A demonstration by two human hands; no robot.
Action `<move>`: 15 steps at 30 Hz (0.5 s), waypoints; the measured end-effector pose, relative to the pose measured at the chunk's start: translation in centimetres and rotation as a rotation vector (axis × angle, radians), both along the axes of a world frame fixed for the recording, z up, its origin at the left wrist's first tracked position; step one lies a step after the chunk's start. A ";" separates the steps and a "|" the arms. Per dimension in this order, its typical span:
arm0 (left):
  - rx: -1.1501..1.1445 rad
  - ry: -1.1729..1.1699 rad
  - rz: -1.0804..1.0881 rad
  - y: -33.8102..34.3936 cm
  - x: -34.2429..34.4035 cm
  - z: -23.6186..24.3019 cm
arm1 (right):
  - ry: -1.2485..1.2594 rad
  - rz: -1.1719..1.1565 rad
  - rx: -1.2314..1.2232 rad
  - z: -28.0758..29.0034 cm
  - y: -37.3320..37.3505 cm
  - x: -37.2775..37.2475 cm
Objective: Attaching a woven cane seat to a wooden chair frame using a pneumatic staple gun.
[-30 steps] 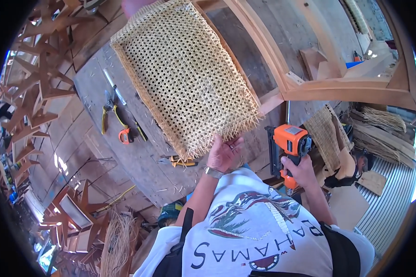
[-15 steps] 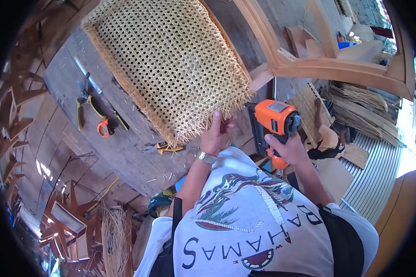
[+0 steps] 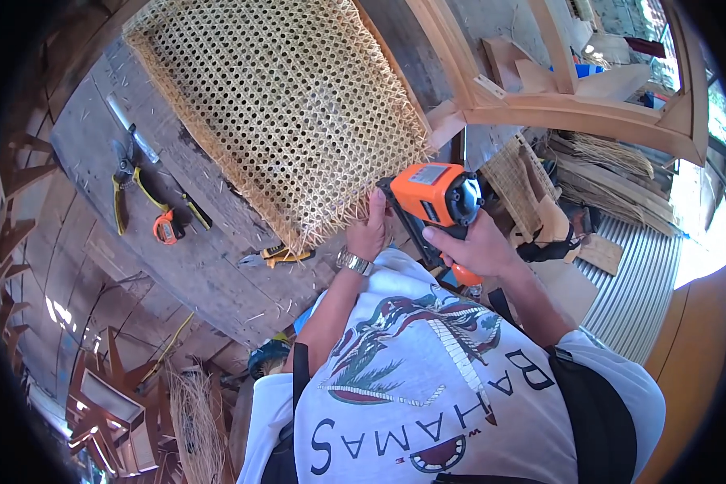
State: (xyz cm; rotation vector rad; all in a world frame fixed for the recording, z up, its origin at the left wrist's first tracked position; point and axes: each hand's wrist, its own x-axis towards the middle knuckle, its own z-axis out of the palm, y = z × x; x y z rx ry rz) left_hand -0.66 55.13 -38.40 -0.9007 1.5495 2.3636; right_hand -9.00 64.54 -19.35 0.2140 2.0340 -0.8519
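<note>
A woven cane panel (image 3: 274, 113) with frayed edges lies over a wooden frame on the worktable. My left hand (image 3: 368, 230) is closed on its near edge, thumb on top; the fingers are partly hidden under the edge and behind the tool. In my right hand (image 3: 480, 246) is an orange and black nail gun (image 3: 431, 198), my fingers wrapped round its handle. The tool's nose is at the panel's near right corner, close beside my left thumb. Whether it touches the cane I cannot tell.
On the wooden table (image 3: 194, 274) left of the panel lie pruning shears (image 3: 129, 181), an orange tape measure (image 3: 166, 228) and yellow-handled pliers (image 3: 278, 256). A wooden chair frame (image 3: 573, 113) stands at the far right. Loose cane strands (image 3: 194, 419) hang at the lower left.
My right hand has brought the nail gun left, up to the panel's near edge beside my left thumb. My left hand keeps its hold on the edge. The whole view has shifted slightly.
</note>
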 end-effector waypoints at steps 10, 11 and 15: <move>-0.064 0.043 -0.108 0.5 1.0 -2.1 | 0.004 0.104 0.129 -0.1 -3.0 0.0; -0.131 0.031 -0.166 0.5 1.2 -2.1 | 0.032 0.105 0.126 -0.1 -3.3 0.0; -0.228 0.133 -0.189 1.1 1.9 -3.4 | 0.024 0.116 0.137 -0.4 -3.7 -0.3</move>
